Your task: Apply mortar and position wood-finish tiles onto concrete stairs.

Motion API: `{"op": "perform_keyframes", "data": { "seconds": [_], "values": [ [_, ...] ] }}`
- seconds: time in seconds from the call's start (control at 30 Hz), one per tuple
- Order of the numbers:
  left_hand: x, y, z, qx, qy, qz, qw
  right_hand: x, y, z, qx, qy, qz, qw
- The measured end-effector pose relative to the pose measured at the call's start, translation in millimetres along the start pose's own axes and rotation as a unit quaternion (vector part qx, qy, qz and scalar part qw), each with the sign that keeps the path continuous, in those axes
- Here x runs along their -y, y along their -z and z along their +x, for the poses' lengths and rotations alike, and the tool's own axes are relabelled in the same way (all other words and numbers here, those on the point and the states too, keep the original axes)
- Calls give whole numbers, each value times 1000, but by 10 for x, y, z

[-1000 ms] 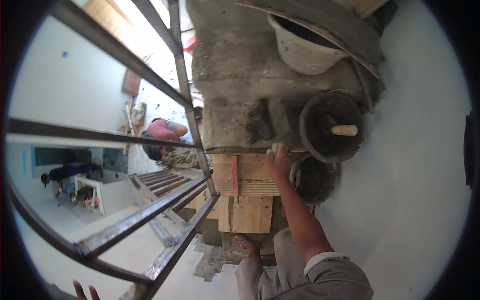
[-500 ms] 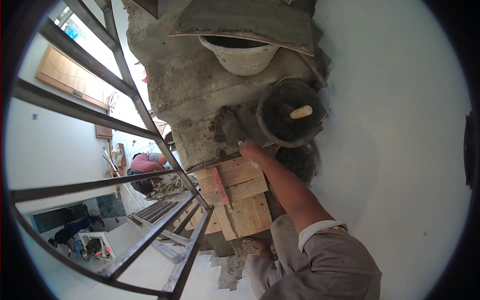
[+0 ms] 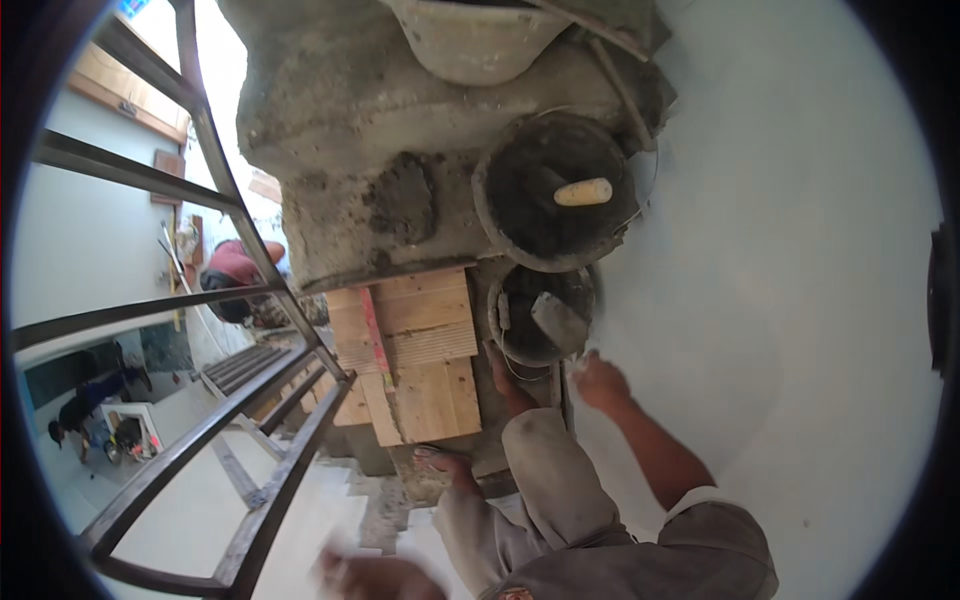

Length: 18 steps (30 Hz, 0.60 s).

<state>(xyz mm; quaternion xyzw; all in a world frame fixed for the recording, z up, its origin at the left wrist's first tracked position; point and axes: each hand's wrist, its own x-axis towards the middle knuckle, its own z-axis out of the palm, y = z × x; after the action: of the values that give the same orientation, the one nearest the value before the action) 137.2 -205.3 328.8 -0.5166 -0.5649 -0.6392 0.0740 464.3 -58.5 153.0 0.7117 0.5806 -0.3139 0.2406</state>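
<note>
My right hand (image 3: 603, 385) grips a trowel (image 3: 558, 326), its blade over the smaller dark bucket (image 3: 515, 338) beside the stairs. Above that, a larger dark bucket (image 3: 520, 225) holds grey mix, with a wooden-handled tool (image 3: 582, 192) in it. Wet mortar (image 3: 400, 200) is heaped on the concrete step left of the buckets. Wooden boards (image 3: 425, 408) with a narrow red strip (image 3: 375, 330) lie on the steps below, by my feet. My left hand (image 3: 340, 570) is motion-blurred at the lower edge; its fingers are unclear.
A metal railing (image 3: 228, 205) runs along the left. Beyond it, one co-worker (image 3: 232, 262) bends over the floor and another person (image 3: 78, 408) works lower down. A pale tub (image 3: 470, 50) stands higher up the stairs. A white wall (image 3: 780, 250) bounds the right.
My right hand has moved with the trowel off the step, down and right to the smaller bucket. My left hand has moved rightward into view. The view has shifted.
</note>
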Motion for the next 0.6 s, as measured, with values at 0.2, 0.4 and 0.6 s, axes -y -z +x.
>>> {"op": "perform_keyframes", "data": {
  "seconds": [0.2, 0.4, 0.6],
  "values": [
    [1475, -1869, -2147, 322, 574, -55, 751, 93, 398, 1534, -77, 77, -211, 971],
    [2057, -2876, -3085, 384, 531, -32, 754, -166, -663, 2488, -211, 200, -244, 925],
    [2168, -2676, -3309, 333, 507, -25, 795, -57, -73, 1807, 3, 149, -349, 925]
  ]
}}
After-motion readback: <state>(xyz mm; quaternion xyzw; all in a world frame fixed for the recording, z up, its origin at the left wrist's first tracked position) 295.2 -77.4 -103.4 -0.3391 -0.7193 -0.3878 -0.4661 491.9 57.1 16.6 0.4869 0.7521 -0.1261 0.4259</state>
